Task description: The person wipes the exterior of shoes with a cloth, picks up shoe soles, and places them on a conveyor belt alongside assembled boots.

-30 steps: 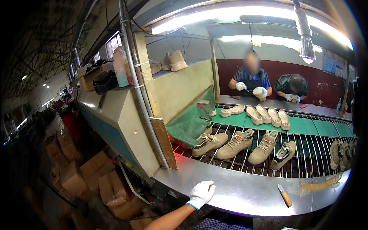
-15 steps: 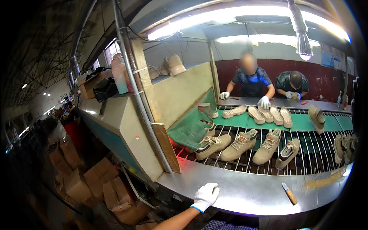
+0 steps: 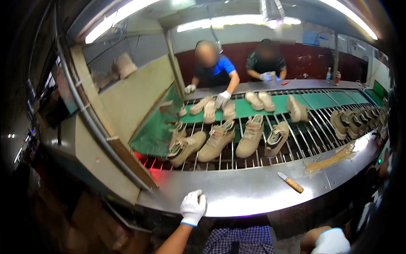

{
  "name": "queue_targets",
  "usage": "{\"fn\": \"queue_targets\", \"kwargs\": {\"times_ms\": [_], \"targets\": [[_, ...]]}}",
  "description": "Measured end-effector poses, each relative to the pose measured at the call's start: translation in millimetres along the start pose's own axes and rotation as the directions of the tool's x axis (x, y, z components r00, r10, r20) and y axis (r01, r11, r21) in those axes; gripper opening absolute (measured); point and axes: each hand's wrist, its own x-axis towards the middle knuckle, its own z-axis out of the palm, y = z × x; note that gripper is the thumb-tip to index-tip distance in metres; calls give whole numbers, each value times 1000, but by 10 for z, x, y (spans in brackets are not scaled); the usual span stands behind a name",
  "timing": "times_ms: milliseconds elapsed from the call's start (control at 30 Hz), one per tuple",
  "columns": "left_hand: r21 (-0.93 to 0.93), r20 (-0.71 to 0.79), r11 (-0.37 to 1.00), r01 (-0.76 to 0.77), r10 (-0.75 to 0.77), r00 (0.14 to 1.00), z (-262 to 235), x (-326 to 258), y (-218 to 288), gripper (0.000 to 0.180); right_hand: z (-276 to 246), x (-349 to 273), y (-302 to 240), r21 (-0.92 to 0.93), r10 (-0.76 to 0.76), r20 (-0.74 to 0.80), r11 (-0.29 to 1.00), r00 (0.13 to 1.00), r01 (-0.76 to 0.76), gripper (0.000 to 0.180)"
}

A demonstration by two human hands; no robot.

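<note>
My left hand (image 3: 193,207), in a white knit glove with a blue cuff, rests on the near edge of the metal counter (image 3: 237,192). Its fingers are curled in and nothing shows in them. Low at the right, my right hand (image 3: 333,242), gloved alike, hangs beside my lap; its fingers are hidden. A small knife (image 3: 291,183) with a wooden handle lies on the counter, apart from both hands. Beyond the counter, beige lace-up shoes stand on a conveyor of metal rods, among them a laced shoe (image 3: 217,141) and one tilted on its side (image 3: 277,139).
Across the conveyor a co-worker (image 3: 215,70) in gloves touches beige soles (image 3: 209,111) on a green strip (image 3: 241,106). Another person (image 3: 265,63) works farther right. A metal pipe (image 3: 84,101) and a machine housing (image 3: 91,156) bound the left side. More shoes (image 3: 338,124) sit at right.
My view has swung right, and my right hand has come into it. The co-worker's hand remains at the soles. My left hand stays on the counter edge.
</note>
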Motion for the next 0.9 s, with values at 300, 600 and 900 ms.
{"fn": "queue_targets", "kwargs": {"times_ms": [300,600,900], "targets": [[-16,66,1000,21,-20,998,-65,12,21,23,-275,-281,225,48,28,71,998,997,-32,37],[-291,121,944,-157,199,972,-142,892,408,34,-1558,-289,2954,-289,271,-826,549,494,-784,32],[134,441,721,-680,570,693,1601,3333,1636,47,-2031,148,3249,-413,354,-744,424,567,-806,44]]}}
